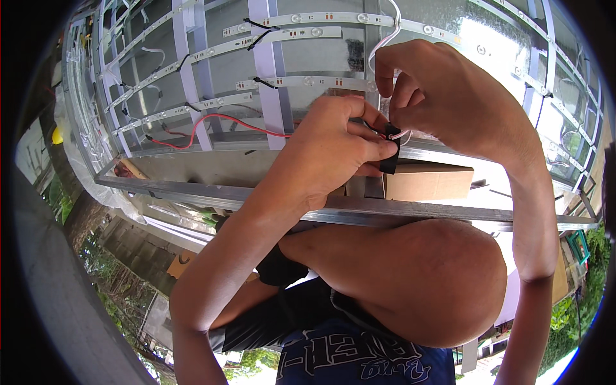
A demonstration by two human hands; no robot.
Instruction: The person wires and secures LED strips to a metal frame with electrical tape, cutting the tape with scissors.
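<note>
My left hand (324,144) pinches a short strip of black tape (389,165) and the joined ends of thin wires between thumb and fingers. A red wire (234,120) runs from the left along the frame and passes behind this hand. My right hand (459,99) is curled close beside it, its thumb and index finger pressed together at the upper end of the tape. A pale wire (403,134) comes out of the tape beneath my right fingers. Part of the joint is hidden by the fingers.
White LED strips (301,33) are tied with black ties to the metal bars (266,64) of a large frame. A white cable (396,25) loops down behind my right hand. Below my hands are a metal frame edge (417,210), a cardboard box (430,181) and my bent knee (443,276).
</note>
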